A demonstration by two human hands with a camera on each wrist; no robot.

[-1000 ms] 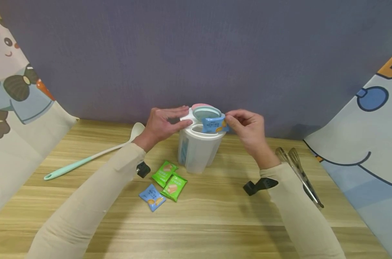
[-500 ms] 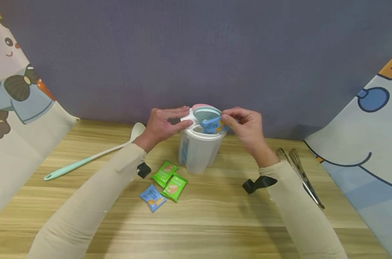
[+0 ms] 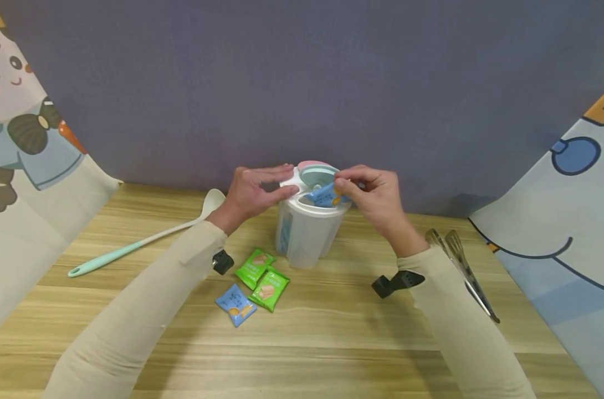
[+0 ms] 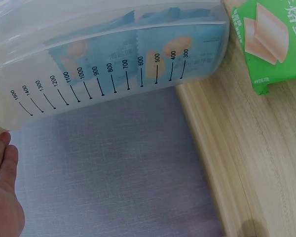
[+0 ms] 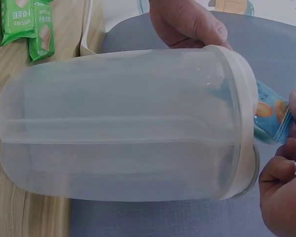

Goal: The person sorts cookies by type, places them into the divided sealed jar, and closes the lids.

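Left wrist only: container (image 4: 34, 74) scale (image 4: 112, 79)

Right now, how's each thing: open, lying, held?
Container: upright, blue packets inside
Teal lid: raised open
Pink lid: can't tell
Held packet: partway into container
Left hand: touching container's top
Right hand: pinching held packet
Loose blue packet: lying
Green packets: lying
Long spoon: lying
Tongs: lying, ends apart

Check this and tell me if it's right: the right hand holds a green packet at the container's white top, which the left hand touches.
Wrong colour: the head view shows the right hand holding a blue packet, not a green one, at the white top of the container, which the left hand touches.
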